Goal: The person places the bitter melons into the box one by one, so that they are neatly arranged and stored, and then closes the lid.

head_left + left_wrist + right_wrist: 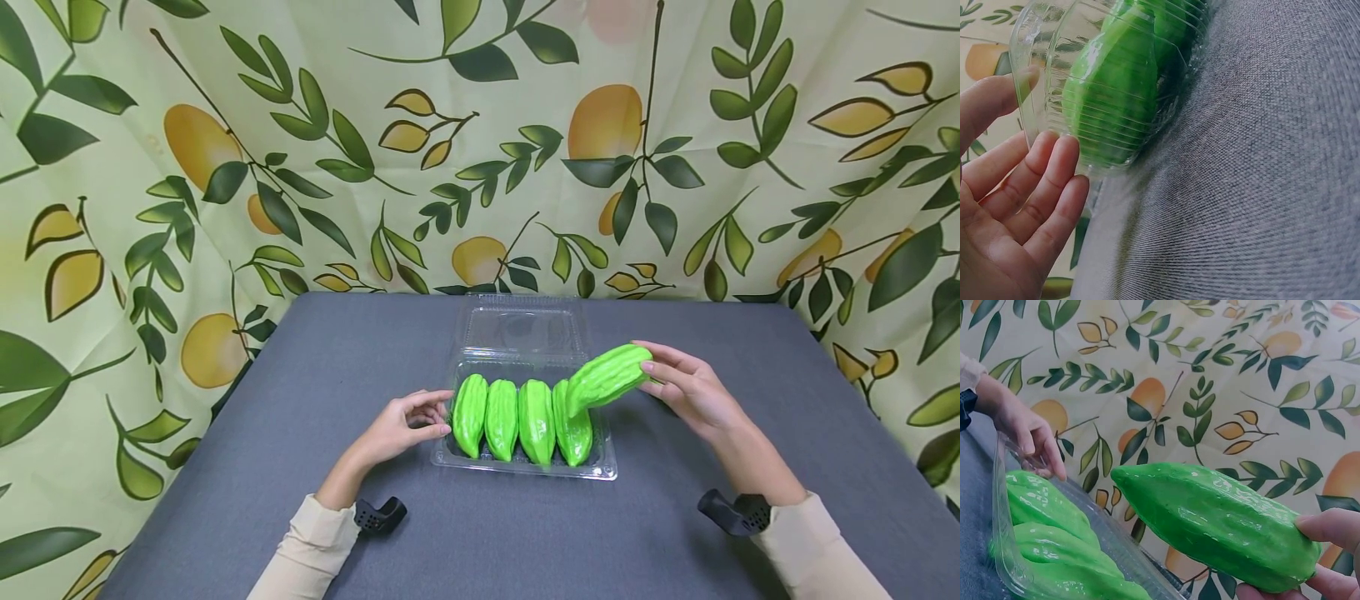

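A clear plastic clamshell container (525, 471) lies open on the table, with several bright green ridged gourds (470, 415) side by side in it. My left hand (408, 425) pinches its left rim; in the left wrist view the fingers (1060, 162) are at the outer wall and one fingertip shows through the plastic. Above the container's right side, my right hand (693, 392) holds another green gourd (609, 377) by one end, between thumb and fingers. That gourd tilts down to the left, its pointed tip overlapping the rightmost gourd in the head view.
The container's clear lid (522, 327) is folded back toward the rear of the grey table (360, 350). Behind the table hangs a leaf-and-fruit patterned cloth (480, 167). Each wrist wears a black camera band (738, 510).
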`<state>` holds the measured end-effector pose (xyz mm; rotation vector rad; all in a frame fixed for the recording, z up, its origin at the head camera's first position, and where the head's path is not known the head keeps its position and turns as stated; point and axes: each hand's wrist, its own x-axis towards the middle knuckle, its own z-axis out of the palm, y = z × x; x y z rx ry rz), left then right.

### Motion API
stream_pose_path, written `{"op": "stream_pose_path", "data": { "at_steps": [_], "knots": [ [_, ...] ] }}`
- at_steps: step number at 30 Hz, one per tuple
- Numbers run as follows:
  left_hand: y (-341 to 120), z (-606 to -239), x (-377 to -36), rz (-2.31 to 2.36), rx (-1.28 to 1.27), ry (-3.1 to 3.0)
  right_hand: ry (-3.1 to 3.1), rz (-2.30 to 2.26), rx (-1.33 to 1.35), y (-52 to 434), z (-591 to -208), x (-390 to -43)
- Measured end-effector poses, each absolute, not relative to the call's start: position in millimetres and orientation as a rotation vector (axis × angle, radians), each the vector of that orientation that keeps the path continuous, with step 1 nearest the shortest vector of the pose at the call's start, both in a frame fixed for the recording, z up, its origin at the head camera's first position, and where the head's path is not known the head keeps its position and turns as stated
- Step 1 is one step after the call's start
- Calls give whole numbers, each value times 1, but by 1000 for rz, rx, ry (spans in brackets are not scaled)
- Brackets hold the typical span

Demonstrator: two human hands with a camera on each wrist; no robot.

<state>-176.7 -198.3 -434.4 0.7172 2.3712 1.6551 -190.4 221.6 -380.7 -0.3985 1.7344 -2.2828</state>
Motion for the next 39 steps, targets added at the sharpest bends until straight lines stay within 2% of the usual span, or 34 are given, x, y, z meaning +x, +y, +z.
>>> {"op": "stream_pose_path", "data": {
  "at_steps": [39],
  "knots": [
    [-199,-433,-176,1651,716,2374,1778,-2166,-390,183,-379,-208]
  ]
}}
